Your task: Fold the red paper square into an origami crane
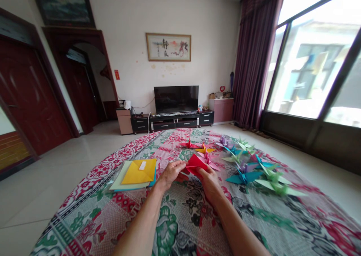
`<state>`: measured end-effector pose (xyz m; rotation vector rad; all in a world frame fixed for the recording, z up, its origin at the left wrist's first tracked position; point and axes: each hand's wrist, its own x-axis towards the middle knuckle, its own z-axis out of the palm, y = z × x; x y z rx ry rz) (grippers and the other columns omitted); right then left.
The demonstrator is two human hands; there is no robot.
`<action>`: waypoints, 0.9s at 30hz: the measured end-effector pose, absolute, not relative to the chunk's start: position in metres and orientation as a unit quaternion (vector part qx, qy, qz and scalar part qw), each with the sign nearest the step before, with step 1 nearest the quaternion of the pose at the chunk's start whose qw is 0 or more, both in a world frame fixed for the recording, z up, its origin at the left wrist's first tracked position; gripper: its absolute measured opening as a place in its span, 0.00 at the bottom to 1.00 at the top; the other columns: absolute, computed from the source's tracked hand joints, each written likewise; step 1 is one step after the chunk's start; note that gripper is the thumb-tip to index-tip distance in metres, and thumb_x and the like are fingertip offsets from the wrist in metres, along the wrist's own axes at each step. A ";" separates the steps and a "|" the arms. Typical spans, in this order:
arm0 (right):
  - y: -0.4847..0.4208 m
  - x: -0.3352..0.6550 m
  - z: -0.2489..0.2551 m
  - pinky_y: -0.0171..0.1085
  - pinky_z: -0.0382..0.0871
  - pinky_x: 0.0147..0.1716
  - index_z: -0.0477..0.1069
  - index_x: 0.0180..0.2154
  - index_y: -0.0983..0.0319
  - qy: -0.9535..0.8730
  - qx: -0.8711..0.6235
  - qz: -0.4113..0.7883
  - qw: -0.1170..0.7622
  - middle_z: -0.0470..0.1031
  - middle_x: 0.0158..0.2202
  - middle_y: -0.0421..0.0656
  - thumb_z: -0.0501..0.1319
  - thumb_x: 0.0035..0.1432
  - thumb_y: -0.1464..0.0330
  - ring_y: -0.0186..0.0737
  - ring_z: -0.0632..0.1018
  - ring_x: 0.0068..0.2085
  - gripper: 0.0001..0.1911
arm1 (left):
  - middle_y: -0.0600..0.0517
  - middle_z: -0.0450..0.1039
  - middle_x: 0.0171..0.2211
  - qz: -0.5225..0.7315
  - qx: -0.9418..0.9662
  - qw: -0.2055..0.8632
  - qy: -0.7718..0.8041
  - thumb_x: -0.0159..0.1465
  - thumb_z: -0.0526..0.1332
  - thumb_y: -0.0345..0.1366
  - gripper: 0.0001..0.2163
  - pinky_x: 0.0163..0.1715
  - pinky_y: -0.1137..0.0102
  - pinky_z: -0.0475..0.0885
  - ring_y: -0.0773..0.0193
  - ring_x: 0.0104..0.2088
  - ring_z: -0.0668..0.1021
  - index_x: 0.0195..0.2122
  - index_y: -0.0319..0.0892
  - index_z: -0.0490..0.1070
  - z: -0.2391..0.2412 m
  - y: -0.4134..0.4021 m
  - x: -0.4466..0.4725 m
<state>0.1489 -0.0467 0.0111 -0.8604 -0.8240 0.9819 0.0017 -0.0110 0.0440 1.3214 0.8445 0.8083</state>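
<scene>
Two hands pinched a red folded paper (195, 162) above a flowered worktop

The left hand (172, 172) was closed on the left tip of the red folded paper, its thumb and fingers pressed together there. The right hand (210, 180) gripped the paper's right side, its fingers partly hidden by the paper. The piece was held off the patterned cloth (146, 226) covering the worktop, near the middle, with a pointed flap turned upward; its exact folds were too small to tell.

Just beyond the hands lay a red paper crane (189, 144), an orange-yellow crane (205, 150) and a pink crane (208, 159), the pink one partly hidden behind the held paper. To the right spread a looser group, its wings overlapping in places: a blue crane (244, 177) nearest the right hand, a pale green crane (279, 188) at the near right end, and a purple crane (225, 141) toward the far edge.

To the left, apart from the left hand, lay a stack of paper, a yellow sheet (135, 176) on top with a white label (142, 166) on it, pale green and blue showing beneath.

Beyond the worktop, a dark television (176, 99) stood on a low black cabinet (180, 125) under a framed picture (168, 47). A purple curtain (251, 60) hung beside the bright window (313, 67).
</scene>
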 end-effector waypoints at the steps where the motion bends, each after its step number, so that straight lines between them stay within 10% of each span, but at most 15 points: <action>1: -0.047 0.149 0.012 0.38 0.70 0.37 0.75 0.35 0.64 -0.370 -0.386 0.448 0.716 0.79 0.33 0.44 0.64 0.42 0.65 0.40 0.77 0.33 0.15 | 0.48 0.77 0.32 0.352 0.579 0.636 0.370 0.55 0.60 0.46 0.19 0.19 0.74 0.64 0.65 0.22 0.76 0.46 0.44 0.71 0.044 -0.011 0.001; 27: -0.056 0.153 0.026 0.39 0.70 0.41 0.75 0.35 0.57 -0.262 -0.252 0.617 0.698 0.78 0.40 0.40 0.62 0.46 0.64 0.40 0.75 0.43 0.11 | 0.45 0.78 0.31 0.431 0.478 0.678 0.356 0.54 0.64 0.40 0.12 0.22 0.75 0.71 0.61 0.32 0.79 0.35 0.37 0.73 0.034 -0.002 0.005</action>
